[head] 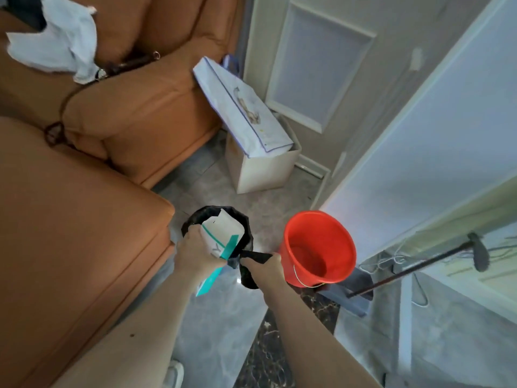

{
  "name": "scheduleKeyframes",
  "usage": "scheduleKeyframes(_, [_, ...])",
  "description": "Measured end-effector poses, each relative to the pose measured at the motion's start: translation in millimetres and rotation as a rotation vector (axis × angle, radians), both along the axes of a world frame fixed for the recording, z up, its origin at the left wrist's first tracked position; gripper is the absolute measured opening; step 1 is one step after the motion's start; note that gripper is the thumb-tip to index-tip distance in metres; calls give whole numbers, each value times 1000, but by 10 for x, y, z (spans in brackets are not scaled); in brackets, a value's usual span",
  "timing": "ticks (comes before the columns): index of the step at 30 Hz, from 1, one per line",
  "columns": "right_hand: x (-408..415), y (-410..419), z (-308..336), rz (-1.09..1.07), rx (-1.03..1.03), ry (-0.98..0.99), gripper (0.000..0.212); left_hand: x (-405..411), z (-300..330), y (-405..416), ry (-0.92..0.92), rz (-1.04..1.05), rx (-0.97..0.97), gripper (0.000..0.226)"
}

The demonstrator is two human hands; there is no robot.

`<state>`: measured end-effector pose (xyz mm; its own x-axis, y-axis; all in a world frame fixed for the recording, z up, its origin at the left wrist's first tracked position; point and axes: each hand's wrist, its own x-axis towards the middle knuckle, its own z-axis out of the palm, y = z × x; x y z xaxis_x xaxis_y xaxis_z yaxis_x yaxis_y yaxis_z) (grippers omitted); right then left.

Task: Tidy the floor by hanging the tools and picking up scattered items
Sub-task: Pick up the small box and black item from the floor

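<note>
- The left hand (195, 254) is gripping a white and teal carton (221, 236), with the fingers curled around its lower part, and is holding it in the mouth of the black bin bag (243, 219). A part of the carton is showing below the hand too.
- The right hand (264, 266) is pinching a fold of the bag's black plastic near the rim and is holding the opening wide — the fingers are closed tightly on the plastic.
- The step in hand, as I judge it, is the picking up of scattered items: the carton is going into the bag. The next move is probably asking the left hand to let the carton go inside, while the right hand is keeping the rim pulled open.
- The bag is sitting on the grey floor (223, 331), just beside the corner of the orange sofa (84, 219). Only the carton is visible in it; what is lying under the carton I cannot tell.
- Near the bag on the right, a red bucket (319, 247) is standing upright; nothing in it is plainly visible.
- Behind the bucket a dark long-handled tool (414, 268) is leaning, not yet hung.
- Further away, a white paper bag (240, 107) is resting on a cream box (265, 172) — their contents are hidden.
- On the sofa, a white cloth (56, 43) is lying.
</note>
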<state>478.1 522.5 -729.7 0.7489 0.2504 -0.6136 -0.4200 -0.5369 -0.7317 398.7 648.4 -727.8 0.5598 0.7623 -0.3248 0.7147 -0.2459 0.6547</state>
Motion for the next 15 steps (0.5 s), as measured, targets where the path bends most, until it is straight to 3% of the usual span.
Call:
scheduleKeyframes(6, [293, 687, -417, -32, -68, 107, 37, 375, -345, 648, 7, -52, -75, 85])
scheduleKeyframes(15, [791, 1324, -939, -130, -219, 175, 68, 902, -942, 1217, -32, -48, -285, 92])
